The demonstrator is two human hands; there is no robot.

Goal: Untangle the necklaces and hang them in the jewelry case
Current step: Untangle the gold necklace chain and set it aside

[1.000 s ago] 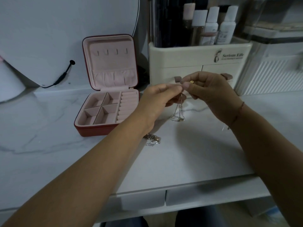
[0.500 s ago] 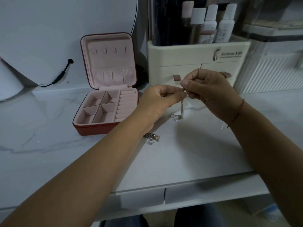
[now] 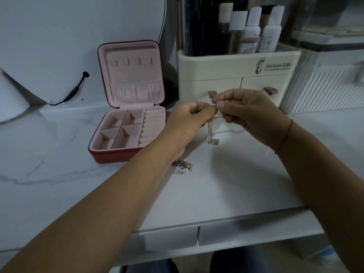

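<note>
A thin silver necklace (image 3: 210, 133) hangs from between my two hands, its lower end bunched on the tabletop. My left hand (image 3: 189, 123) pinches its top with thumb and forefinger. My right hand (image 3: 250, 115) pinches the same spot from the right, fingertips touching the left ones. A second tangled chain (image 3: 182, 166) lies on the table beside my left forearm, partly hidden under it. The red jewelry case (image 3: 126, 154) stands open at the left, pink lined, with small hooks (image 3: 132, 61) in its upright lid and nothing on them.
A cream cosmetic organizer (image 3: 236, 75) with bottles stands right behind my hands. A clear ribbed box (image 3: 331, 87) is at the far right. A white round-edged panel with a black cable (image 3: 76, 89) leans at the back left. Table drawers (image 3: 236, 233) run along the front edge.
Both hands stay pinched together on the chain at almost the same spot. The hanging length looks shorter and more bunched at the table than one second ago.
</note>
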